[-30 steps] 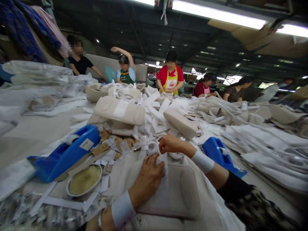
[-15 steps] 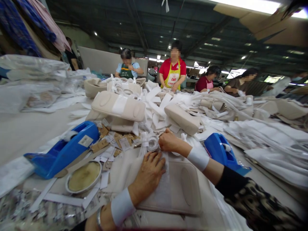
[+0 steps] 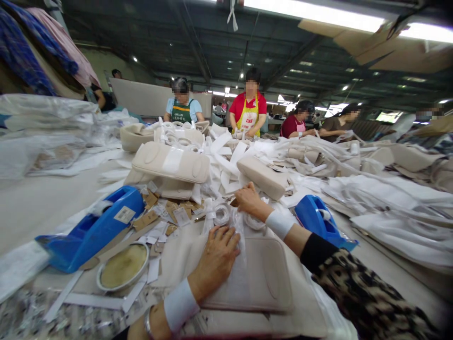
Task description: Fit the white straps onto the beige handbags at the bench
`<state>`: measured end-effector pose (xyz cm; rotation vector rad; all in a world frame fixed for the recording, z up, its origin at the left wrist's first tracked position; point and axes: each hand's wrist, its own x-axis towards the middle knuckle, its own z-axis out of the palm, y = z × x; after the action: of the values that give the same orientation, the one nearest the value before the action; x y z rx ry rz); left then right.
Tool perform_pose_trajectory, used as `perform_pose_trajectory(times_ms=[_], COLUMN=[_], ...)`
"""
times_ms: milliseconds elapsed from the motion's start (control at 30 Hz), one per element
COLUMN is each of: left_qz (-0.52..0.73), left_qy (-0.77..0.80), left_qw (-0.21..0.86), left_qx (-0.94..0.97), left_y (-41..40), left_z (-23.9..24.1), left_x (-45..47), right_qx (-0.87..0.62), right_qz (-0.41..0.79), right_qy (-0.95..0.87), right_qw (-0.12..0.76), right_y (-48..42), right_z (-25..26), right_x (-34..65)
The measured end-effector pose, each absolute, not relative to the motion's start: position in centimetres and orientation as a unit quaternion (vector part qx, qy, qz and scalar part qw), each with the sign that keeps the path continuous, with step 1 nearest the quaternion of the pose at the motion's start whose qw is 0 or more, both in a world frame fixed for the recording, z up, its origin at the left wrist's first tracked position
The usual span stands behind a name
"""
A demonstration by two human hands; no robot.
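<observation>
A beige bag point(image 3: 267, 269) lies flat in front of me, with a strip of thin white wrapping point(image 3: 240, 278) across its middle. My left hand point(image 3: 217, 257) rests on the bag and wrapping, palm down, fingers stretched out. White-wrapped loops point(image 3: 222, 215) stand at the bag's far edge, just beyond those fingers. Above them, my right hand point(image 3: 252, 202) is closed in a pinch; a small brownish bit shows at its fingertips, too unclear to name. Another white-wrapped coil point(image 3: 255, 222) sits beneath the right hand.
Blue tape dispensers stand at left point(image 3: 95, 226) and right point(image 3: 320, 219). A round tin of yellowish paste point(image 3: 123, 265) and brown paper tags point(image 3: 146, 219) lie at left. Beige bags point(image 3: 171, 162) and white strips pile up ahead. Several co-workers point(image 3: 247, 111) stand across the table.
My right hand has risen slightly away from the left hand, uncovering the second wrapped coil. The left hand stays on the bag. The view has shifted a little.
</observation>
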<state>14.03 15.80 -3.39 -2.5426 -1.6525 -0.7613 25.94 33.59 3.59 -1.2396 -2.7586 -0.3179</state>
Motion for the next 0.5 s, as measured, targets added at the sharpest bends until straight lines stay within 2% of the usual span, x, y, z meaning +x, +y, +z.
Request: perform_pose_trajectory(times_ms=[167, 300, 333, 400, 500], left_qz=[-0.265, -0.285, -0.291, -0.311, -0.368], left_qy=[-0.531, -0.534, -0.534, -0.528, -0.540], left_qw=[0.003, -0.016, -0.020, -0.022, 0.009], left_qx=[-0.805, -0.796, -0.794, -0.790, -0.757], left_y=[15.5, 15.5, 15.5, 15.6, 15.9], left_z=[-3.5, -3.4, -3.4, -3.5, -3.7], left_x=[13.9, 13.7, 13.7, 13.5, 12.9], right_qx=[-0.508, -0.546, -0.555, -0.580, -0.625], right_qz=[-0.083, -0.017, 0.046, 0.171, 0.315], right_qy=[-0.832, -0.782, -0.749, -0.685, -0.612], right_qw=[0.207, 0.300, 0.360, 0.407, 0.368], right_y=[32.1, 27.0, 25.6, 23.2, 20.9], right_z=[5.0, 2.1, 0.9, -1.4, -3.3], right_x=[29.5, 33.7, 34.6, 36.0, 36.6])
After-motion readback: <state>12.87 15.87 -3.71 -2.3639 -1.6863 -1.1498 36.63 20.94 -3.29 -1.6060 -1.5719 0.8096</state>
